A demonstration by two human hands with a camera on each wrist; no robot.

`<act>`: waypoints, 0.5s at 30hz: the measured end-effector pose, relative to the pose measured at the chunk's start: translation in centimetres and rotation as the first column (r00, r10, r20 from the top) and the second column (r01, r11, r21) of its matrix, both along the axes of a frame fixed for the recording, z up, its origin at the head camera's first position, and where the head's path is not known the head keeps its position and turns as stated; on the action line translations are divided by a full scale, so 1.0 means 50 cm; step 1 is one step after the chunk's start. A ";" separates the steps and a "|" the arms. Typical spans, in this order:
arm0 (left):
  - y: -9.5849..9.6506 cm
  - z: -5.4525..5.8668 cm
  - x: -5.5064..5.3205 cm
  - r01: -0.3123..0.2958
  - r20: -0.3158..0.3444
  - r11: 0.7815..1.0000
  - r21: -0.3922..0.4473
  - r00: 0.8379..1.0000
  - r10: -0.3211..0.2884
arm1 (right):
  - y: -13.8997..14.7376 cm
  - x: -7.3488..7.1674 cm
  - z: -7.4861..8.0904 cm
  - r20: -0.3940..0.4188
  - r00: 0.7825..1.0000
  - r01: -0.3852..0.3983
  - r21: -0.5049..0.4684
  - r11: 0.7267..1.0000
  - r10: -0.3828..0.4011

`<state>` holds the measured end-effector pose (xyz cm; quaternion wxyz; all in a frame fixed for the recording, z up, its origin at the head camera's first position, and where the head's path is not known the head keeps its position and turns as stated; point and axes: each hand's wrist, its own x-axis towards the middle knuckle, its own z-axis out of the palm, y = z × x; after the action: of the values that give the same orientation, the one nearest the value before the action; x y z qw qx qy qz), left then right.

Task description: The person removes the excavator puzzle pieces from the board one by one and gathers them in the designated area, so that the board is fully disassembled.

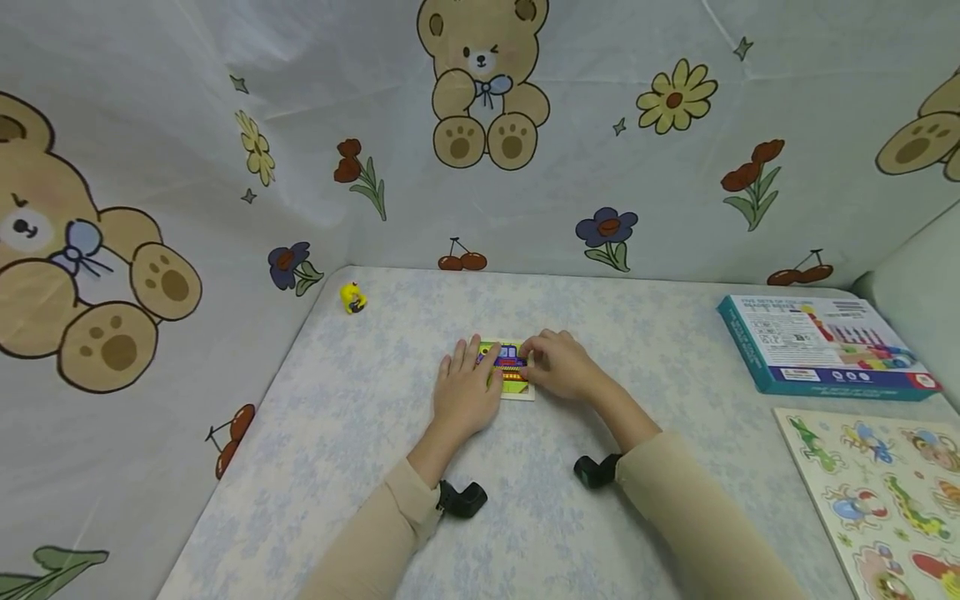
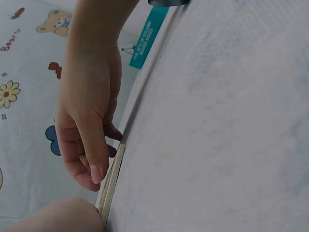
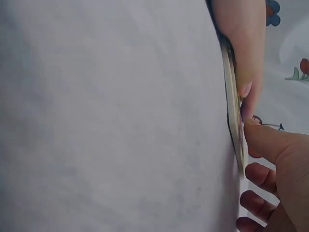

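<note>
A small wooden picture puzzle (image 1: 516, 387) with a bright vehicle on a green and yellow ground lies flat on the table. My left hand (image 1: 467, 396) rests over its left part, fingers straight and spread. At the right part, my right hand (image 1: 564, 367) has its fingers bent, with thumb and forefinger tips on the vehicle picture. In the right wrist view the right thumb (image 3: 265, 140) meets the top of the puzzle near the left fingertips, while the other fingers curl beside its edge. From the left wrist, the thin pale edge of the puzzle (image 2: 112, 179) shows under the right fingers.
A yellow toy figure (image 1: 352, 297) stands at the back left of the table (image 1: 360, 467). On the right lie a teal and white box (image 1: 825, 346) and a board with insect pictures (image 1: 877, 500). A bear-print cloth (image 1: 487, 208) hangs behind.
</note>
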<state>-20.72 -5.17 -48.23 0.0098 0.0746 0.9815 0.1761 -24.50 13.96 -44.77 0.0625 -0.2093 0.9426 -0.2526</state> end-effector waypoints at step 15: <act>-0.002 -0.002 -0.001 -0.001 -0.003 1.000 -0.013 1.000 0.001 | 0.001 0.041 -0.002 -0.031 0.996 -0.077 0.040 0.996 0.078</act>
<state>-20.76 -5.29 -48.35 0.0087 0.0743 0.9826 0.1699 -22.42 13.99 -44.89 0.0608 -0.2485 0.9394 -0.2283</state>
